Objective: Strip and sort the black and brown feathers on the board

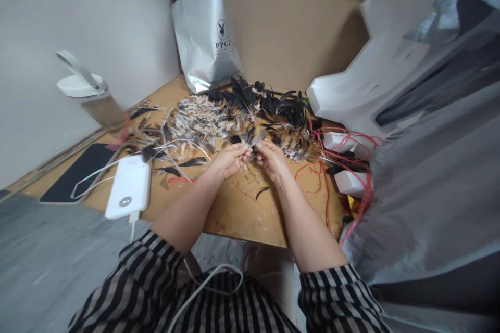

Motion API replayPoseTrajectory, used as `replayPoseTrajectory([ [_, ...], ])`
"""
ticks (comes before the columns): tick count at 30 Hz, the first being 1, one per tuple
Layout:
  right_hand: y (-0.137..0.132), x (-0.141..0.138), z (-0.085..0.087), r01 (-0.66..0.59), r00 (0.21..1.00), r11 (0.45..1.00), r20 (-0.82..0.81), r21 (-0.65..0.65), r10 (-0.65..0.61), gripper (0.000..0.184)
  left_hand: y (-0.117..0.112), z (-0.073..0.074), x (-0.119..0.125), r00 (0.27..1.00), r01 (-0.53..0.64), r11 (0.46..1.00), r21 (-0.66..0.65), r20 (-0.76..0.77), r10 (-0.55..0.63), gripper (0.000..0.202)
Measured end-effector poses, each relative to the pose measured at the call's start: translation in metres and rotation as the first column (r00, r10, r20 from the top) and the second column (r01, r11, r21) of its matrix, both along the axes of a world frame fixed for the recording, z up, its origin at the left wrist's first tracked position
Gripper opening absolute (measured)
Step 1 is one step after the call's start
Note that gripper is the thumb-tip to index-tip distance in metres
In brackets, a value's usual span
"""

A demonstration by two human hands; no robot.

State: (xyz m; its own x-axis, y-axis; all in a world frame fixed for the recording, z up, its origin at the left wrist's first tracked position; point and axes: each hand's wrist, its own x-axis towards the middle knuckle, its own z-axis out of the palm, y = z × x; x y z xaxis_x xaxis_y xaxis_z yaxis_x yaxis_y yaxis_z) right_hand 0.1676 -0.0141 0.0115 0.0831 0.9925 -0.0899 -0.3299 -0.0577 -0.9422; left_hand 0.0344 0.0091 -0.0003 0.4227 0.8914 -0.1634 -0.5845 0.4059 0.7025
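My left hand (230,158) and my right hand (273,158) meet over a brown board (234,213). Both are closed in a pinch on a small bunch of feathers (250,140) held between them. Just beyond the fingers lies a spread of loose feathers: pale speckled ones (199,117) to the left, black ones (273,101) at the back, brown ones (299,148) to the right. A single dark feather (262,192) lies on the board below my right hand.
A white power bank (128,187) with a white cable and a black phone (76,171) lie left. A lidded bottle (96,96) stands by the wall. A silver bag (205,36) leans at the back. Red strings (324,177) and white blocks (351,182) crowd the right.
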Motion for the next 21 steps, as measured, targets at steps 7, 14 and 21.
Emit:
replayPoseTrajectory([
  [7, 0.0005, 0.0018, -0.0031, -0.071, 0.997, 0.997, 0.011, 0.032, 0.071, 0.03, -0.0024, -0.0011, 0.0008, 0.997, 0.075, 0.997, 0.005, -0.031, -0.075, 0.003],
  [14, 0.0021, 0.0015, -0.0063, 0.036, 0.996, 0.997, 0.083, 0.072, -0.042, 0.025, -0.0041, -0.0024, 0.0026, 0.978, 0.042, 0.994, 0.102, -0.208, -0.02, 0.013],
  [21, -0.0012, -0.0027, -0.0012, 0.068, 0.988, 0.995, 0.133, 0.075, -0.078, 0.025, -0.0068, 0.0008, 0.0056, 0.93, 0.022, 0.982, 0.187, -0.364, 0.049, 0.018],
])
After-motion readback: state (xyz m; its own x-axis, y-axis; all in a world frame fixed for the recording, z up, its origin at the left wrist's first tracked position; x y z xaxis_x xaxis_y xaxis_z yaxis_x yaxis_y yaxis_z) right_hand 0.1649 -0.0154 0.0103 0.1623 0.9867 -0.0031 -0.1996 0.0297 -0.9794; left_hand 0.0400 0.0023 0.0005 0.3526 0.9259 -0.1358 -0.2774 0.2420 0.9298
